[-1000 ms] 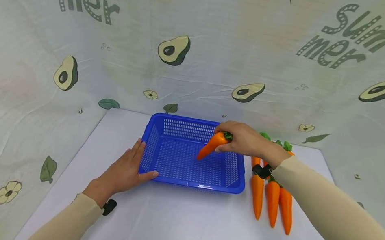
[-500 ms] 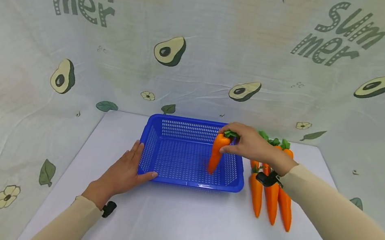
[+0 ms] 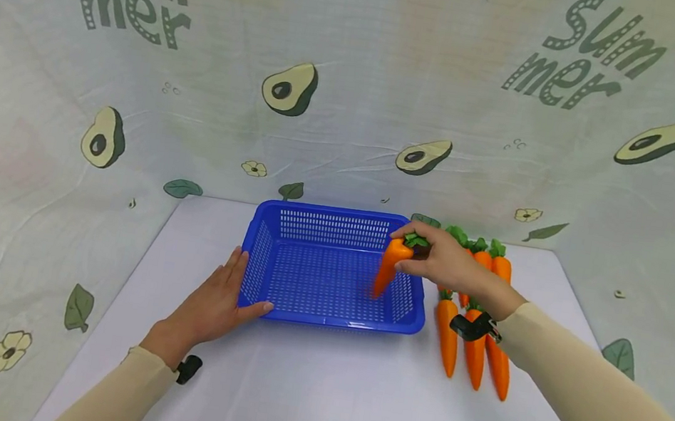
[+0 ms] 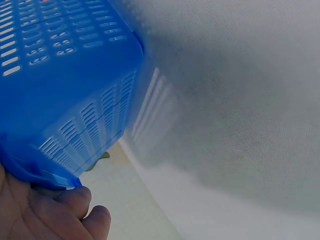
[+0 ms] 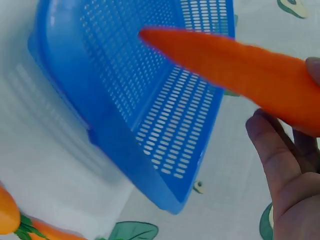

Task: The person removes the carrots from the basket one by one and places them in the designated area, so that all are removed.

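My right hand pinches an orange carrot near its green leafy top. The carrot hangs tip down, slightly tilted, over the right part of a blue perforated plastic basket. In the right wrist view the carrot stands out from the fingers, its tip over the basket. My left hand rests at the basket's front left corner, fingers straight along the left side, thumb on the front rim. In the left wrist view the fingertips lie beside the basket's rim.
Several more carrots lie on the white table to the right of the basket, partly hidden under my right forearm. Behind the table hangs a cloth printed with avocados and leaves.
The carrot has swung from a slant to a steeper angle and shifted right with my right hand, staying over the basket. My left hand stays at the basket's corner.
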Tool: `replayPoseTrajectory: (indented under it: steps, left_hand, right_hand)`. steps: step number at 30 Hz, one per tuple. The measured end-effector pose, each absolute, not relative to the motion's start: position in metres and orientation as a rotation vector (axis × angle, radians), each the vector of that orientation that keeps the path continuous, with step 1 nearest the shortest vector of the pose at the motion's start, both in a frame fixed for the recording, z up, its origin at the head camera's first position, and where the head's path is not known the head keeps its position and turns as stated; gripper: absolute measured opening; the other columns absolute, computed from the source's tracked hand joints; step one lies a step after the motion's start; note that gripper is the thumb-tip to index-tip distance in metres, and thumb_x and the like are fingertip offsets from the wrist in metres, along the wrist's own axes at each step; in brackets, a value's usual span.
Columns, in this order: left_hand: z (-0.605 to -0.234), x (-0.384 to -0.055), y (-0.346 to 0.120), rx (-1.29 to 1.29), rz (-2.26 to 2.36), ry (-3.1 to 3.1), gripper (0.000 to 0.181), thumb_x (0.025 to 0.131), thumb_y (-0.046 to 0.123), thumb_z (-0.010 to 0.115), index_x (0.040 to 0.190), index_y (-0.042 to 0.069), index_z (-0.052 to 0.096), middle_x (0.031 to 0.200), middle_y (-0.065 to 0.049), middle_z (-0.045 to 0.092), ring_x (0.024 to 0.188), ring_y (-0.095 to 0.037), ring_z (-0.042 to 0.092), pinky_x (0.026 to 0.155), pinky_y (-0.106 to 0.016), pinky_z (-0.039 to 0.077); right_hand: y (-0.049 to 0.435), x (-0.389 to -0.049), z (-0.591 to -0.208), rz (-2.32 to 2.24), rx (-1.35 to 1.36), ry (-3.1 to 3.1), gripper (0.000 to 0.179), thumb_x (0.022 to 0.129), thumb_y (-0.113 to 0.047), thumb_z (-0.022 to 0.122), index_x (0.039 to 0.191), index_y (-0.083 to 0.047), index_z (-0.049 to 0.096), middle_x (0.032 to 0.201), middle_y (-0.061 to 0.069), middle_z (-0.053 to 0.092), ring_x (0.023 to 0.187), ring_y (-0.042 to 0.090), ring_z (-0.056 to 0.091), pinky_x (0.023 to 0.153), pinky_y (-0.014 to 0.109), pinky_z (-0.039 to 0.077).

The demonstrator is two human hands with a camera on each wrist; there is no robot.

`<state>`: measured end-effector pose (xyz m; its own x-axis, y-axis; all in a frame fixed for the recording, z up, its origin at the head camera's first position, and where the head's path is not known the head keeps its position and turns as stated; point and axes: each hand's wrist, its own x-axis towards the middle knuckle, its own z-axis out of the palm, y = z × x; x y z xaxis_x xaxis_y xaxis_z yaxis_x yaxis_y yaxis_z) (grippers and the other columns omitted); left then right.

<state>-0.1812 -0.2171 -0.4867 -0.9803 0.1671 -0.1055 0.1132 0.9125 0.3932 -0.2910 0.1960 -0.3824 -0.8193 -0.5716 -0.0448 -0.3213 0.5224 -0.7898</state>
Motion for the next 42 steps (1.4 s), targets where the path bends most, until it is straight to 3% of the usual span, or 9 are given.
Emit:
replayPoseTrajectory:
  steps: [5, 7, 14, 19, 28, 35, 39, 42]
  left_hand:
    - [-0.484, -0.180, -0.216, 0.227, 0.615, 2.922, 0.125, 0.092, 0.084, 0.051, 0.168, -0.002, 0.001, 0.177, -0.023, -0.001, 0.161, -0.048, 0.014, 0.130, -0.061, 0.018]
    - [-0.484, -0.180, -0.216, 0.234, 0.622, 2.920, 0.124, 0.093, 0.083, 0.051, 0.167, -0.003, 0.001, 0.177, -0.023, -0.001, 0.162, -0.047, 0.013, 0.130, -0.061, 0.018]
    - [-0.482, -0.180, -0.215, 0.232, 0.622, 2.916, 0.125, 0.092, 0.085, 0.049, 0.167, -0.003, 0.000, 0.177, -0.023, -0.002, 0.161, -0.048, 0.014, 0.129, -0.062, 0.021]
    - [-0.481, -0.180, -0.215, 0.227, 0.641, 2.907, 0.125, 0.093, 0.084, 0.050, 0.167, -0.003, -0.001, 0.177, -0.023, -0.003, 0.160, -0.050, 0.015, 0.127, -0.064, 0.022]
    - [-0.483, -0.179, -0.217, 0.213, 0.640, 2.905, 0.125, 0.093, 0.084, 0.049, 0.168, -0.002, -0.002, 0.177, -0.023, -0.004, 0.160, -0.052, 0.015, 0.126, -0.066, 0.024]
    - [-0.485, -0.179, -0.217, 0.207, 0.627, 2.914, 0.125, 0.092, 0.086, 0.047, 0.168, 0.000, -0.002, 0.177, -0.023, -0.004, 0.159, -0.053, 0.015, 0.124, -0.068, 0.025]
    - [-0.484, -0.179, -0.217, 0.207, 0.620, 2.913, 0.126, 0.091, 0.087, 0.047, 0.168, 0.000, -0.003, 0.177, -0.022, -0.004, 0.159, -0.052, 0.015, 0.124, -0.068, 0.025]
    - [-0.483, -0.179, -0.215, 0.213, 0.622, 2.908, 0.125, 0.092, 0.086, 0.047, 0.168, 0.001, -0.003, 0.177, -0.023, -0.003, 0.159, -0.053, 0.015, 0.124, -0.068, 0.024]
  right_hand:
    - [0.203, -0.287, -0.387, -1.254, -0.672, 2.465, 0.066, 0.095, -0.015, 0.080, 0.152, -0.010, 0.047, 0.132, 0.021, 0.062, 0.109, 0.033, 0.071, 0.091, 0.037, 0.064]
    - [0.206, -0.286, -0.390, -1.270, -0.642, 2.477, 0.070, 0.094, -0.016, 0.081, 0.151, -0.008, 0.041, 0.136, 0.021, 0.061, 0.114, 0.034, 0.070, 0.093, 0.039, 0.063]
    - [0.212, -0.280, -0.395, -1.313, -0.586, 2.536, 0.042, 0.096, -0.019, 0.080, 0.123, -0.003, 0.053, 0.123, 0.020, 0.070, 0.112, 0.033, 0.070, 0.087, 0.036, 0.063]
    - [0.220, -0.278, -0.399, -1.452, -0.536, 2.462, 0.048, 0.099, -0.017, 0.077, 0.135, -0.003, 0.048, 0.135, 0.023, 0.058, 0.114, 0.035, 0.072, 0.089, 0.041, 0.065]
    - [0.235, -0.276, -0.398, -1.637, -0.381, 2.453, 0.044, 0.101, -0.017, 0.073, 0.133, -0.002, 0.047, 0.131, 0.027, 0.057, 0.087, 0.026, 0.078, 0.072, 0.042, 0.067]
    - [0.256, -0.273, -0.396, -1.571, -0.189, 2.455, 0.071, 0.100, -0.019, 0.074, 0.155, -0.004, 0.033, 0.148, 0.028, 0.052, 0.103, 0.029, 0.075, 0.084, 0.039, 0.066]
    - [0.268, -0.266, -0.397, -1.506, -0.129, 2.532, 0.080, 0.100, -0.027, 0.075, 0.161, -0.007, 0.026, 0.151, 0.032, 0.049, 0.103, 0.036, 0.076, 0.081, 0.041, 0.067]
    - [0.276, -0.262, -0.400, -1.497, -0.113, 2.572, 0.077, 0.100, -0.026, 0.075, 0.160, -0.009, 0.030, 0.153, 0.034, 0.047, 0.109, 0.042, 0.073, 0.077, 0.044, 0.067]
